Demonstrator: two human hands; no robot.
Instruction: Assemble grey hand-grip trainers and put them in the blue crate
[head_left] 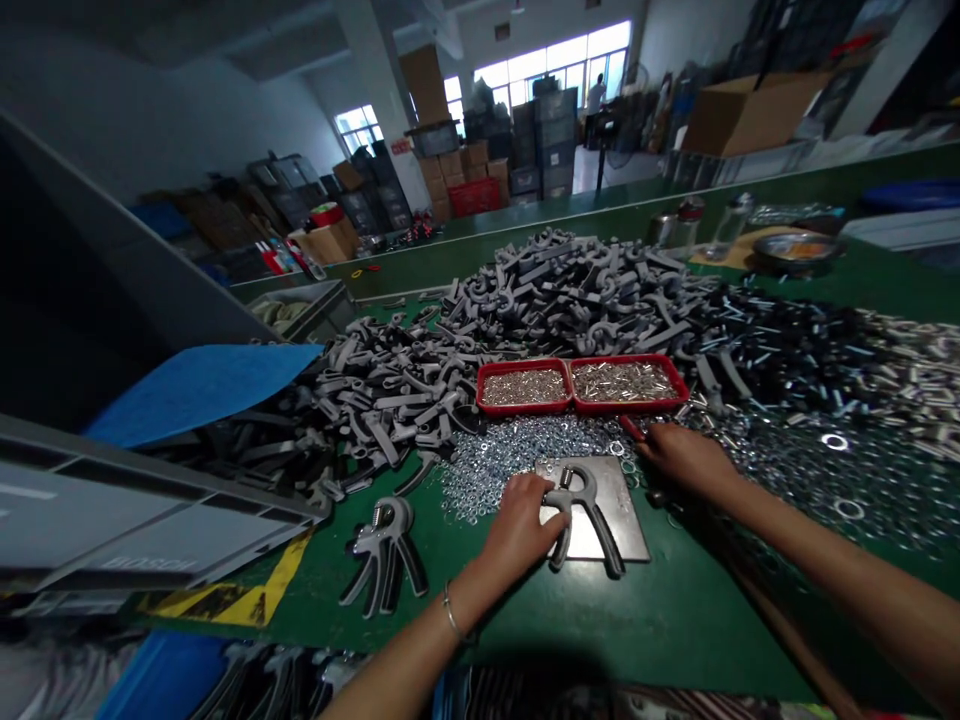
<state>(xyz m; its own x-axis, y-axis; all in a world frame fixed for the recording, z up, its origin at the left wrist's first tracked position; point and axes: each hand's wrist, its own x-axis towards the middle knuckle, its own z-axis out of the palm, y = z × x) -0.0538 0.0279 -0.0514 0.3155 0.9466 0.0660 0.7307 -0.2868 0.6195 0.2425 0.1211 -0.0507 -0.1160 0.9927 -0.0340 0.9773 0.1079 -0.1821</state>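
Left hand (520,520) is pinching a spring grip (592,497) over the plate (632,515) — right hand (686,458) clasping a red handle (631,428) beside that plate.

A dim workshop lit by cool daylight. Under the left grip (523,518) is a green worktop (517,622). Far beyond it and slightly right, a row of bright windows (559,68) glows; a smaller window (358,128) is farther left, in a pale wall (296,125). A whitish column (384,100) rises beyond the grip, to its left. Almost straight ahead stand cardboard boxes (454,168), a red crate (475,198) and tall grey crate stacks (556,140). Beyond and right are a fan (621,145) and pale floor (628,172).
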